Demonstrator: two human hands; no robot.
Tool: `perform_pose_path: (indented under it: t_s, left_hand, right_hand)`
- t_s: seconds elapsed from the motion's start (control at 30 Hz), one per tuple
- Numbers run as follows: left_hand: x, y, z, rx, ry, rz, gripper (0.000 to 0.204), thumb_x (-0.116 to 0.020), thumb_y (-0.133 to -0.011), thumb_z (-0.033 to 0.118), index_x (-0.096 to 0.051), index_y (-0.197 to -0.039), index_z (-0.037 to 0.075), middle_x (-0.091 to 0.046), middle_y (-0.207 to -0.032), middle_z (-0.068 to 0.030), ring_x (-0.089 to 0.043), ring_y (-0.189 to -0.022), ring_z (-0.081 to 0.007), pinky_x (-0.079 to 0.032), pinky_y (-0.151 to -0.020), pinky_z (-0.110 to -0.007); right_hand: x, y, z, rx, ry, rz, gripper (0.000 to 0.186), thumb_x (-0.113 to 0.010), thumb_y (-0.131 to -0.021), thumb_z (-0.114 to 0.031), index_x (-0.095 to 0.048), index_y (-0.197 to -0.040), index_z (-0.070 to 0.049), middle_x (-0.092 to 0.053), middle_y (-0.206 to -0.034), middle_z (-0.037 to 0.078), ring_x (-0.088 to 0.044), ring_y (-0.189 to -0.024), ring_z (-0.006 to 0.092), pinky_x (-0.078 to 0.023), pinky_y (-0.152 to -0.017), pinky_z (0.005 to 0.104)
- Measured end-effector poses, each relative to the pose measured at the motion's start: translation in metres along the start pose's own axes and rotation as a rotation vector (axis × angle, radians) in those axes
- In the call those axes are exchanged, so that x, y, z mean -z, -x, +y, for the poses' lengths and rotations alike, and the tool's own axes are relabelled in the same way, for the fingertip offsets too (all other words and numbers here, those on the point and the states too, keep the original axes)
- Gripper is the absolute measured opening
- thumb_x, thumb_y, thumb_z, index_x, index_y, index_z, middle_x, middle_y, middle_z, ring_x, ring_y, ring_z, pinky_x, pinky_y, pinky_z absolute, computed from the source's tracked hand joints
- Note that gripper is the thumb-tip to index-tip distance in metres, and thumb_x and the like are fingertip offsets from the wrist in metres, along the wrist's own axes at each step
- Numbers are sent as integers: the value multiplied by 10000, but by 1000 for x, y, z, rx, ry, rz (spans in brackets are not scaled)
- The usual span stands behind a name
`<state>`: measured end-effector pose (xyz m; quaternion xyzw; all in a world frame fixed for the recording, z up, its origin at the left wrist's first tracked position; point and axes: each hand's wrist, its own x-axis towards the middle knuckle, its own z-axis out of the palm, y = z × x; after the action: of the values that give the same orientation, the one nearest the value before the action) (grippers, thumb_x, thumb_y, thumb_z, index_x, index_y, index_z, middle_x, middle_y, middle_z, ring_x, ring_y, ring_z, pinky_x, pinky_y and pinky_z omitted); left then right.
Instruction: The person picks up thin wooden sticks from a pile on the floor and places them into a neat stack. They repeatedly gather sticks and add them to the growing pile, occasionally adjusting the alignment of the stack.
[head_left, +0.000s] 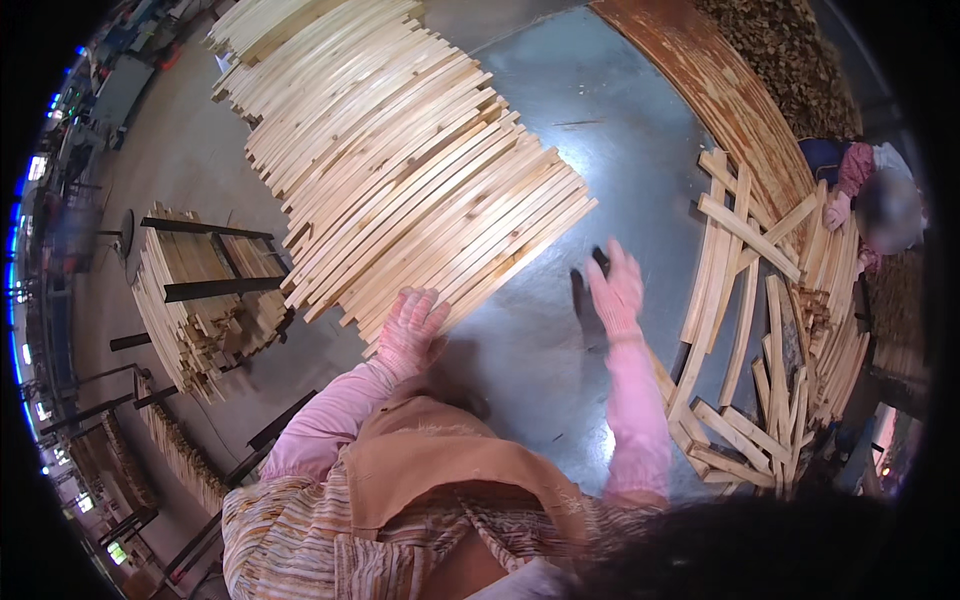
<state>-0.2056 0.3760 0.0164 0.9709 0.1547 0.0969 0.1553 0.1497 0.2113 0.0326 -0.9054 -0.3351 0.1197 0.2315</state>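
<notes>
A long row of pale wooden strips (430,210) lies side by side on the grey-blue metal tabletop (520,370), running from the middle to the far left. My left hand (412,325), in a pink-and-white glove, rests with its fingers stretched out on the left ends of the nearest strips. To the right of the row, my right hand (616,292) is lifted over the bare metal, fingers stretched and nothing in them. Dark patches beside its fingers look like shadow. Pink sleeves cover both my forearms.
A jumbled pile of wooden strips (740,440) lies on the right, beside a worn reddish-brown board (710,80). Another person (885,195) with gloved hands is at the far right. A black metal rack (220,288) with stacked wood stands at left.
</notes>
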Motion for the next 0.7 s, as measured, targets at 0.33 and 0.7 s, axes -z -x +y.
perform_pose_path:
  t_s: [0.33,0.7]
  left_hand:
    - [1,0,8,115,-14,23,592,-835,-724,270,-654,-1258,92,-642,-1236,-154,-602,-1149,-371,-489,-991,-539]
    - [41,-99,70,-58,192,85,348,-744,-828,217,-698,-1147,86,-703,-976,-116,-683,-879,-353,-547,-766,-506]
  right_hand:
    - [-10,-111,-23,72,12,-47,559,-745,-873,-414,-688,-1275,-30,-696,-1218,220,-621,-1203,376,-461,-1077,459]
    - [-66,33,-97,-141,-1415,-215,845,-637,-941,-111,-182,-1634,48,-449,-1583,212,-477,-1435,262,-399,-1162,331]
